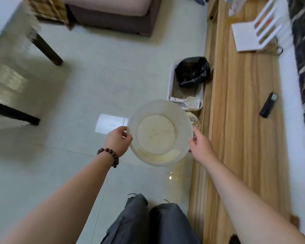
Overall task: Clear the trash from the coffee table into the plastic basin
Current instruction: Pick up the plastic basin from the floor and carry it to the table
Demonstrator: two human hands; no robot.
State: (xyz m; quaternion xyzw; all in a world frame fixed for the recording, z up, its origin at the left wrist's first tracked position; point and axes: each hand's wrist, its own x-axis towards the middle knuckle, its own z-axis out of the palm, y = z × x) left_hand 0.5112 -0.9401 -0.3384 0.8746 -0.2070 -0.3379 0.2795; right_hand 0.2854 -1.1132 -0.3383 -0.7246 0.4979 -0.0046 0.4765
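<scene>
A round translucent plastic basin [181,113] hangs above the tiled floor in the middle of the head view. It looks empty apart from specks and a yellowish stain on its bottom. My left hand [117,140], with a bead bracelet on the wrist, grips the basin's left rim. On the opposite side, my right hand [200,147] holds the right rim. A table with a lace cloth and dark legs [12,55] stands at the left; no trash on it is visible.
A long wooden cabinet [245,120] runs along the right, with a black remote [268,105] and a white rack [253,32] on it. A litter tray with a black bag [192,71] and scoop sits on the floor beside it. A sofa [111,13] stands ahead.
</scene>
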